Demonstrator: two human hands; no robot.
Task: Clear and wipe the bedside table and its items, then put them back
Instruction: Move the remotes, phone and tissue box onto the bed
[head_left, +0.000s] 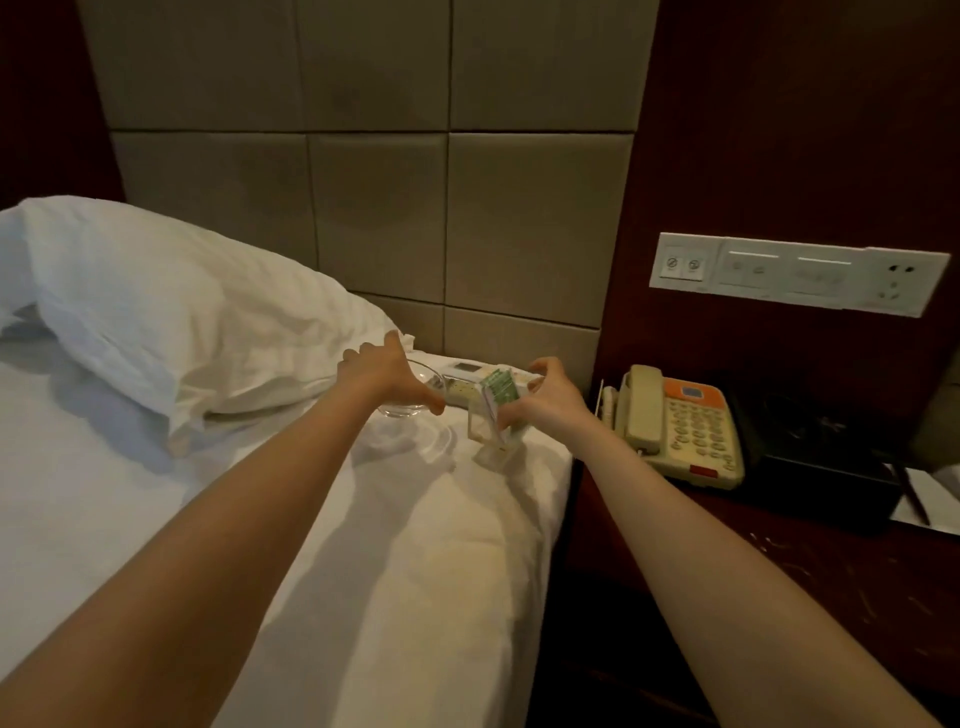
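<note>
Fingers (511, 413) of the right hand (550, 397) clamp the upper part of a clear acrylic card stand (491, 431) that rests on the bed (415, 519) sheet near the mattress edge. Green-printed cards (500, 387) stick out of its top. It looks light and rigid but slick and easily scuffed, so a pinch across both side walls, low enough to steady the loose cards, seems safest. The left hand (379, 371) curls over the rim of a glass ashtray (415, 389) just beside the pillow (182, 312); that piece is likely heavier, brittle and slippery, best gripped by the thick rim. A pale remote control (462, 382) lies between them. Still on the dark desk (779, 561) sit a beige telephone (680, 426) and a black box (826, 467).
</note>
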